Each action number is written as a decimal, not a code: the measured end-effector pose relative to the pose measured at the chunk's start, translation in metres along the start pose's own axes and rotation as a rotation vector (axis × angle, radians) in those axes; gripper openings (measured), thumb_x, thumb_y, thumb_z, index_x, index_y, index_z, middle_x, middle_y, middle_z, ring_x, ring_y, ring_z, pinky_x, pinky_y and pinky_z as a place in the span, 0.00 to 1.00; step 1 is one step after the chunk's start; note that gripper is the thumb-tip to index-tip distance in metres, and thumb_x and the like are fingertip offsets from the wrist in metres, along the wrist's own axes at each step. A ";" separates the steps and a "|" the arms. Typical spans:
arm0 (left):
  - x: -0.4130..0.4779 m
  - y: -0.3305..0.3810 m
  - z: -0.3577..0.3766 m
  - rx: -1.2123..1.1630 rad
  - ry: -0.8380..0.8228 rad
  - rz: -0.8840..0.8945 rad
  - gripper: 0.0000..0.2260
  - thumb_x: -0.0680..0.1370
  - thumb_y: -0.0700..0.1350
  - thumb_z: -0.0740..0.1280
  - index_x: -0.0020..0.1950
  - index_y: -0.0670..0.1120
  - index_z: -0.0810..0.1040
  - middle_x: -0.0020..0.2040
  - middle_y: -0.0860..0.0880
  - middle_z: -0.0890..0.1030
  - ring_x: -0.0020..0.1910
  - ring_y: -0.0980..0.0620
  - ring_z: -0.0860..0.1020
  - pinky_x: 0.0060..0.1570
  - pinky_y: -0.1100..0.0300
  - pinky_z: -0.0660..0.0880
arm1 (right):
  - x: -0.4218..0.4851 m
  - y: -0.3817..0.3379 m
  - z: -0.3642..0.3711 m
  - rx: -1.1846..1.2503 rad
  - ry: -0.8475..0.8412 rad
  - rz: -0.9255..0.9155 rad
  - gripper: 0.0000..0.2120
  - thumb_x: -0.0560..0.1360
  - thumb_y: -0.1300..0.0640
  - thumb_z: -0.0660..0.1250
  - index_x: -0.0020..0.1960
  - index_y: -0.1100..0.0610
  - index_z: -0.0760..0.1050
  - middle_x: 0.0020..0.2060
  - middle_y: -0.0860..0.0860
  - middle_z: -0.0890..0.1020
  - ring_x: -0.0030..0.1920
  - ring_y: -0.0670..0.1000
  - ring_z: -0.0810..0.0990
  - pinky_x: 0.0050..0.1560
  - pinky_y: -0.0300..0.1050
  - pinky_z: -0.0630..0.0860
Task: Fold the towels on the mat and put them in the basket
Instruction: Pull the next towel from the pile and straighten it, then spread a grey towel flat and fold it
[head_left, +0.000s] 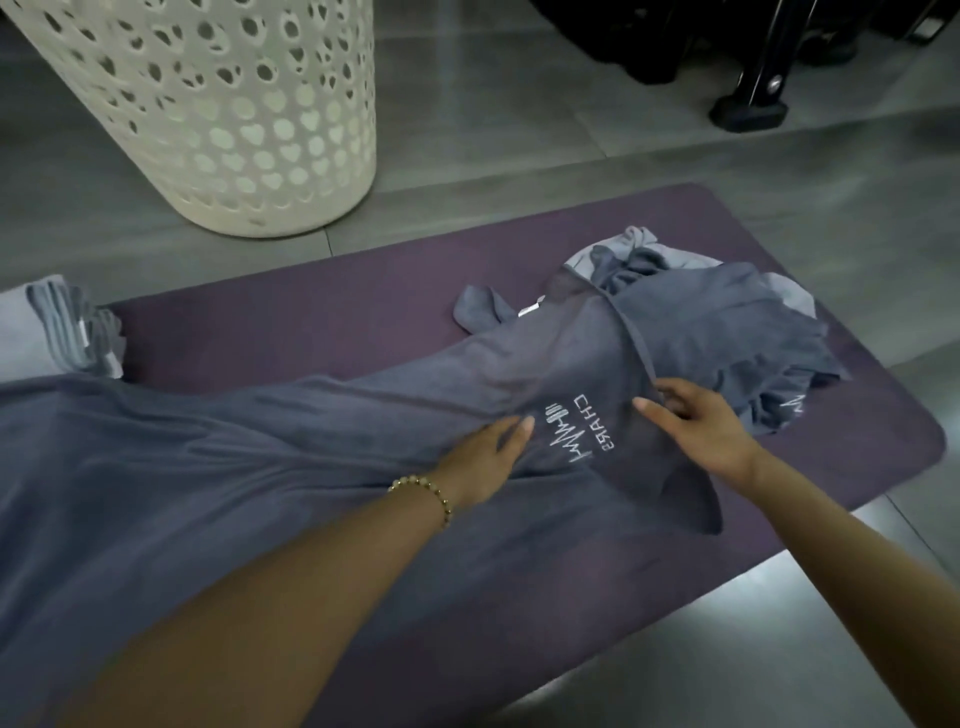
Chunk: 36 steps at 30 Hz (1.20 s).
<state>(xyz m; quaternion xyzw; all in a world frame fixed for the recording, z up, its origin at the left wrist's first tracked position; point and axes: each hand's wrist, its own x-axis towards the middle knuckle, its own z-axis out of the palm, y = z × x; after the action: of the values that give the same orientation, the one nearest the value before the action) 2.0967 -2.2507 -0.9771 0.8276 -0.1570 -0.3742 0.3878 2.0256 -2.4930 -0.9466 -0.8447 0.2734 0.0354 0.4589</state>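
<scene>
A grey tiled floor (519, 156) carries a purple mat (311, 332) that runs across the middle of the frame. A long grey-blue towel (208, 467) lies on the mat, stretching from the left edge to the centre, wrinkled and unfolded. A cream perforated basket (218, 114) stands on the floor at upper left, just beyond the mat. Right of centre, a rumpled pile of towels (727, 322) sits on the mat, touching the long towel's far end. At the left edge lies a folded stack of towels (67, 332). The left hand (488, 457) rests flat on the long towel with its fingers straight and together. The right hand (701, 431) touches the towel's hem; whether it pinches it I cannot tell. A white embroidered logo (576, 431) shows between the hands. A beaded bracelet (431, 491) circles the left wrist.
</scene>
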 end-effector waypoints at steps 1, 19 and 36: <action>-0.003 0.014 -0.001 -0.178 0.002 0.017 0.30 0.79 0.64 0.47 0.75 0.48 0.63 0.72 0.51 0.67 0.72 0.52 0.64 0.71 0.59 0.61 | -0.004 -0.013 0.003 0.071 -0.052 -0.016 0.25 0.69 0.40 0.72 0.57 0.56 0.77 0.41 0.63 0.83 0.40 0.43 0.80 0.45 0.39 0.78; -0.049 -0.055 -0.096 -1.010 0.085 -0.244 0.21 0.81 0.60 0.53 0.63 0.46 0.71 0.57 0.48 0.78 0.57 0.49 0.77 0.51 0.58 0.75 | -0.029 -0.142 0.158 0.335 -0.552 0.096 0.22 0.81 0.43 0.52 0.54 0.56 0.78 0.49 0.51 0.83 0.49 0.48 0.81 0.52 0.42 0.76; -0.065 -0.145 -0.068 -0.828 0.332 -0.406 0.18 0.79 0.55 0.63 0.57 0.43 0.80 0.57 0.45 0.81 0.57 0.47 0.79 0.60 0.52 0.75 | -0.034 -0.140 0.243 -0.037 -0.637 0.155 0.27 0.82 0.43 0.49 0.63 0.60 0.76 0.62 0.54 0.78 0.59 0.51 0.77 0.52 0.42 0.73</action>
<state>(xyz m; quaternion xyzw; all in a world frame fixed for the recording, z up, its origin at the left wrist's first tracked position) 2.0993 -2.0852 -1.0264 0.6663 0.2335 -0.3363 0.6232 2.1122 -2.2252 -0.9707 -0.7761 0.1788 0.3375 0.5018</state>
